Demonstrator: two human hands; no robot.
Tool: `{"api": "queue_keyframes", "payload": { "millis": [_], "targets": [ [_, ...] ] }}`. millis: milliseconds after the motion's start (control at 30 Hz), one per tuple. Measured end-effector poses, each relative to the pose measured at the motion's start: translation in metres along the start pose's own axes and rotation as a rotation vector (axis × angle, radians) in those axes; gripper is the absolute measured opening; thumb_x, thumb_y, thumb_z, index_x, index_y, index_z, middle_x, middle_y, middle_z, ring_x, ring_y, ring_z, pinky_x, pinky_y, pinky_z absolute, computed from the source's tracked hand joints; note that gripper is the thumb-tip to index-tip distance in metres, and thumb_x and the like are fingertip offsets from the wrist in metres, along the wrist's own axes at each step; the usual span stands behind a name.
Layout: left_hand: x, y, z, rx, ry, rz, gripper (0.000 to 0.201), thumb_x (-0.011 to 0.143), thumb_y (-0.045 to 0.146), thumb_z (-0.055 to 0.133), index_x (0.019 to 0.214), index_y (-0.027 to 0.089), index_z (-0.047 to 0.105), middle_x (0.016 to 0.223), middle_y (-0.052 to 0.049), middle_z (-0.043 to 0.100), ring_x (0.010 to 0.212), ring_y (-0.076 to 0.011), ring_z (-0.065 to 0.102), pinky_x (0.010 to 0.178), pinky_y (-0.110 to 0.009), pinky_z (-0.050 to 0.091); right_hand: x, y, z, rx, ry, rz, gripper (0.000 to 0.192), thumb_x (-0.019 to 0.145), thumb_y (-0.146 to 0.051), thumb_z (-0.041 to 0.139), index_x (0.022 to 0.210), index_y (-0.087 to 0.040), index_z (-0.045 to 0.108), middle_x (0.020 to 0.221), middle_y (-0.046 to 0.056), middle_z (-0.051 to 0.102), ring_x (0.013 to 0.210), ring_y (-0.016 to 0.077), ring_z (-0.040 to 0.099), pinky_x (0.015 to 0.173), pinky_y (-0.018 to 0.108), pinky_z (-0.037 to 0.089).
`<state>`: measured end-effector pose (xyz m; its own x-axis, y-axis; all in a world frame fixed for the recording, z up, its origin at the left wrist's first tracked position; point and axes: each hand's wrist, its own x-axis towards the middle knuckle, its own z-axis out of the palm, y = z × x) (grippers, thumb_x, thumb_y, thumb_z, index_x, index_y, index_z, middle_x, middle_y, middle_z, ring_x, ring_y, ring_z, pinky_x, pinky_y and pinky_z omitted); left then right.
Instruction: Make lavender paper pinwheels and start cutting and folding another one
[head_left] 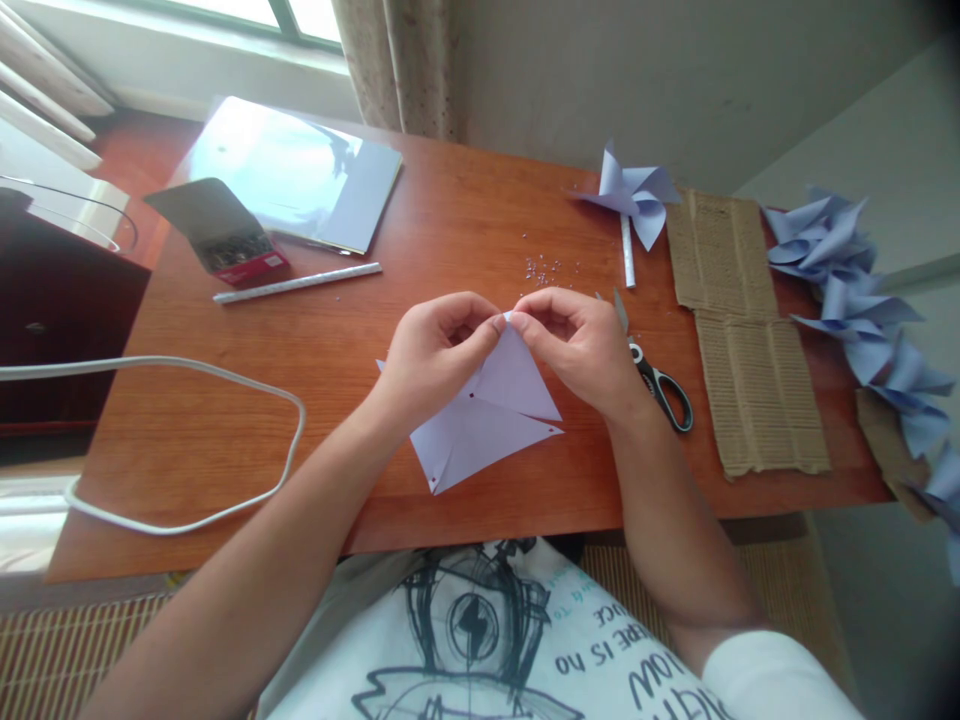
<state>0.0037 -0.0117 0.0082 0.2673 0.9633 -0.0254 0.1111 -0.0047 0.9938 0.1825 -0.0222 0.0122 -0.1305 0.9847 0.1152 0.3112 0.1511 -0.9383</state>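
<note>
A white paper square (480, 450), cut in from its corners, lies on the wooden table in front of me. Small dark dots mark its middle and some of its points. My left hand (446, 345) pinches the far corner of the paper between thumb and fingers. Close beside it, my right hand (574, 340) pinches the same corner, the two thumbs almost meeting. Just right of my right hand lie black-handled scissors (667, 395), partly hidden by that hand. Beyond my hands are small scattered beads (547, 268).
A finished paper pinwheel (634, 195) lies at the back, and several more pinwheels (847, 300) line the right end. Corrugated cardboard (757, 390) is on the right. Leftward are a paper stick (300, 283), an opened small box (244, 262), a laptop (300, 170) and a white cable (296, 430).
</note>
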Motion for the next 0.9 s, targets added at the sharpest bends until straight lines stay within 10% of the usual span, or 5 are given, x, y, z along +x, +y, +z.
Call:
{"api": "queue_keyframes", "payload": {
  "millis": [900],
  "targets": [
    [-0.0005,-0.0016,0.0003,0.146,0.04,0.149,0.012,0.087,0.025,0.067,0.081,0.016,0.071,0.072,-0.002,0.069,0.064,-0.0112,0.056,0.055,-0.022,0.04,0.0014,-0.0011,0.0019,-0.132,0.025,-0.111,0.01,0.09,-0.026,0.067,0.082,-0.021,0.069,0.082,0.001,0.071,0.078,0.0171,0.067,0.073,0.031,0.054]
  ]
}}
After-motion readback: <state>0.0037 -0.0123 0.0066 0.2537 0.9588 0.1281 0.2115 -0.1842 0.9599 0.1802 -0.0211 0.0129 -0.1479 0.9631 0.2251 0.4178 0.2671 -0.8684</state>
